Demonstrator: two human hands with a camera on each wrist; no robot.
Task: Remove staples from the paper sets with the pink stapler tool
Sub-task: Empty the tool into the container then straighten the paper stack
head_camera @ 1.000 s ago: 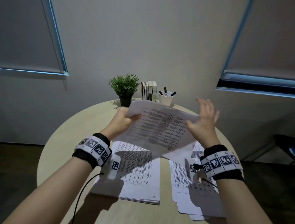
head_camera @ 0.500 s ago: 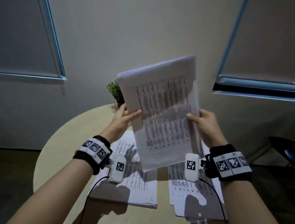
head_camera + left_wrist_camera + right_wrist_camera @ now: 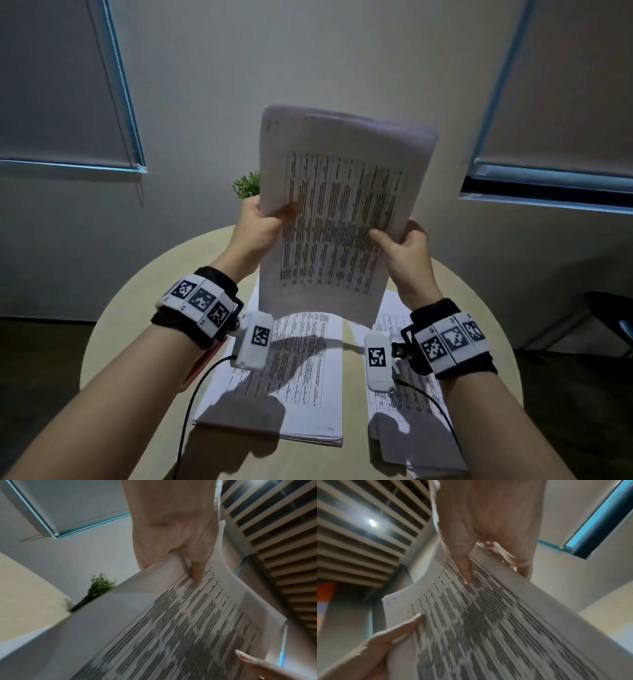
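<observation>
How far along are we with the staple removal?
Done: cannot tell; staples are too small to see. In hand: both hands, left and right, hold one paper set upright. Left: two stacks, one and another, lie on the table.

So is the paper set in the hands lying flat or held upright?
Upright. The paper set stands on end above the table, the left hand and right hand each pinching a side edge.

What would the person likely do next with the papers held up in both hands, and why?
Probably lower the paper set onto the table to free a hand. Left hand and right hand both grip its edges, so neither can use a tool; no pink one is clearly visible.
</observation>
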